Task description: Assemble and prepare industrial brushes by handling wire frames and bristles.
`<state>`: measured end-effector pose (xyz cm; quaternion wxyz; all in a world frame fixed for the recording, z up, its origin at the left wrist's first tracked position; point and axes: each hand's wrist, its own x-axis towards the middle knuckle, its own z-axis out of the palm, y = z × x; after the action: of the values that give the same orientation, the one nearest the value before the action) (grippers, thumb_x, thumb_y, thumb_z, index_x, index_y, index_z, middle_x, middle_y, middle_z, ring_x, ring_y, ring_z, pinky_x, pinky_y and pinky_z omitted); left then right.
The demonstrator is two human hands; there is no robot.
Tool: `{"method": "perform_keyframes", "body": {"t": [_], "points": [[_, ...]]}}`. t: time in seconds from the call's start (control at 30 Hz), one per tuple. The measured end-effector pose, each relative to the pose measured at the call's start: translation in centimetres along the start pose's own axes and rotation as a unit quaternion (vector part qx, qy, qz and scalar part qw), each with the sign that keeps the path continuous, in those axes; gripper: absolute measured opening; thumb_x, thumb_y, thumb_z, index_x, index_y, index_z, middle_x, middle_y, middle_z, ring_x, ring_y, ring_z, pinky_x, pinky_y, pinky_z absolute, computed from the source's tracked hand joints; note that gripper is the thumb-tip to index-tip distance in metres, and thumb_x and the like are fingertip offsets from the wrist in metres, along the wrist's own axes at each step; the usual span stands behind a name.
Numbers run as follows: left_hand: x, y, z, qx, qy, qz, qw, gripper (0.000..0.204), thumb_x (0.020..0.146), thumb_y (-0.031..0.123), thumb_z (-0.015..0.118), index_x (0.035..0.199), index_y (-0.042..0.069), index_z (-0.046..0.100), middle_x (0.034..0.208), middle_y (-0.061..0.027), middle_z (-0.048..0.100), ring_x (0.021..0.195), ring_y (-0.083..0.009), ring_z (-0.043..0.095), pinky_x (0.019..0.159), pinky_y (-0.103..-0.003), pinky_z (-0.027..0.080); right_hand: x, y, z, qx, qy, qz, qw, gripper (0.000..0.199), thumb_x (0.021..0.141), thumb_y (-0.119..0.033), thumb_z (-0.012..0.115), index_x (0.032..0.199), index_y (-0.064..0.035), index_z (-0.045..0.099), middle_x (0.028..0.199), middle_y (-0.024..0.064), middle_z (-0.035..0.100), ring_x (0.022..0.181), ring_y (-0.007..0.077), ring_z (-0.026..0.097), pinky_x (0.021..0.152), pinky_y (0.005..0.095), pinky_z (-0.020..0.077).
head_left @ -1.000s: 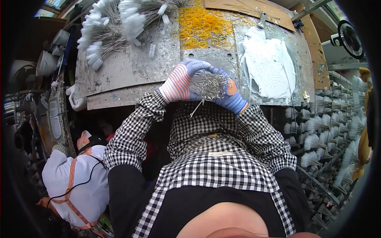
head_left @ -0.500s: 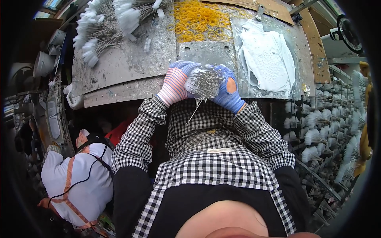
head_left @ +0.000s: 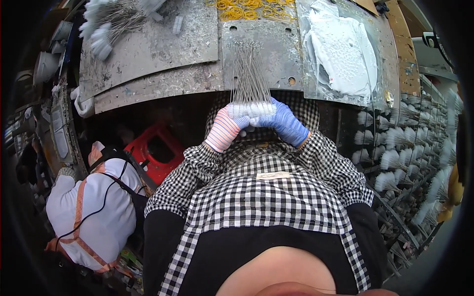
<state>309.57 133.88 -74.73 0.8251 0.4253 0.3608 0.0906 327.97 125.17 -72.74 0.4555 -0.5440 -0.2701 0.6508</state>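
Note:
Both my gloved hands hold a bundle of small wire-handled brushes [head_left: 251, 74] at the table's front edge. Its white bristle heads are toward me, and the thin metal stems point away over the table. My left hand [head_left: 228, 127], in a pink-striped glove, is closed around the bundle's left side. From the right, my right hand [head_left: 285, 122], in a blue glove, grips the bristle end. The thumbs meet close together below the bristles. Fingers under the bundle are hidden.
Yellow rubber bands [head_left: 247, 9] lie at the table's far middle. White paste [head_left: 340, 54] covers a board on the right. More brushes [head_left: 116, 22] are heaped far left. Racks of brushes [head_left: 395, 143] stand at right. A co-worker [head_left: 98, 212] sits at left near a red stool [head_left: 157, 153].
The bundle has turned: its stem ends pointed toward me before, and now they point away over the table with the bristles near me. Both hands have shifted toward my body.

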Motion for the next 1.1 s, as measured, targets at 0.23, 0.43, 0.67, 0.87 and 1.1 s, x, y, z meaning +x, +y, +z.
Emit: {"method": "perform_keyframes", "body": {"t": [0.23, 0.43, 0.67, 0.87, 1.1], "points": [[-0.5, 0.2, 1.3, 0.002, -0.007, 0.055, 0.998, 0.024, 0.083, 0.013, 0.079, 0.101, 0.001, 0.069, 0.082, -0.0006, 0.068, 0.066, -0.0059, 0.057, 0.059, -0.021, 0.046, -1.4, 0.3, 0.5, 0.011, 0.046, 0.037, 0.998, 0.042, 0.084, -0.019, 0.078, 0.117, 0.0006, 0.061, 0.084, 0.0053, 0.068, 0.066, 0.0108, 0.065, 0.056, 0.0241, 0.0564], [-2.7, 0.8, -6.1, 0.164, -0.051, 0.183, 0.968, 0.02, 0.081, 0.0, 0.077, 0.101, -0.001, 0.075, 0.098, -0.0085, 0.075, 0.093, -0.0142, 0.07, 0.09, -0.03, 0.055, -4.8, -3.6, -1.6, -0.342, -0.001, -0.246, 0.907, 0.025, 0.082, -0.01, 0.076, 0.103, 0.0004, 0.067, 0.09, 0.005, 0.072, 0.079, 0.0118, 0.068, 0.074, 0.0258, 0.0563], [-15.2, 6.2, -1.4, -0.017, -0.233, 0.288, 0.928, 0.045, 0.099, 0.04, 0.058, 0.122, 0.003, 0.067, 0.123, -0.0088, 0.065, 0.119, -0.0199, 0.057, 0.106, -0.036, 0.041, -7.0, -3.3, 12.7, -0.253, 0.031, -0.19, 0.948, 0.014, 0.084, -0.009, 0.071, 0.094, 0.0004, 0.069, 0.087, 0.0075, 0.071, 0.083, 0.024, 0.068, 0.088, 0.0356, 0.051], [-22.5, 3.4, 2.3, -0.094, -0.197, 0.372, 0.902, 0.041, 0.096, 0.039, 0.065, 0.111, 0.0, 0.072, 0.106, -0.0078, 0.072, 0.105, -0.0198, 0.064, 0.098, -0.035, 0.047, -13.8, -0.9, 14.6, -0.285, 0.093, -0.227, 0.927, 0.033, 0.082, -0.018, 0.078, 0.104, 0.0015, 0.061, 0.094, 0.0082, 0.065, 0.086, 0.0213, 0.062, 0.082, 0.0357, 0.0504], [-24.1, -1.1, 2.1, -0.13, -0.075, 0.289, 0.945, 0.021, 0.092, 0.017, 0.073, 0.102, -0.001, 0.073, 0.097, -0.0025, 0.072, 0.091, -0.0066, 0.062, 0.081, -0.025, 0.052, -17.9, -2.6, 17.2, -0.312, 0.071, -0.288, 0.903, 0.022, 0.079, -0.008, 0.075, 0.095, 0.0021, 0.063, 0.093, 0.0077, 0.063, 0.085, 0.0177, 0.058, 0.082, 0.0309, 0.0484]]}}
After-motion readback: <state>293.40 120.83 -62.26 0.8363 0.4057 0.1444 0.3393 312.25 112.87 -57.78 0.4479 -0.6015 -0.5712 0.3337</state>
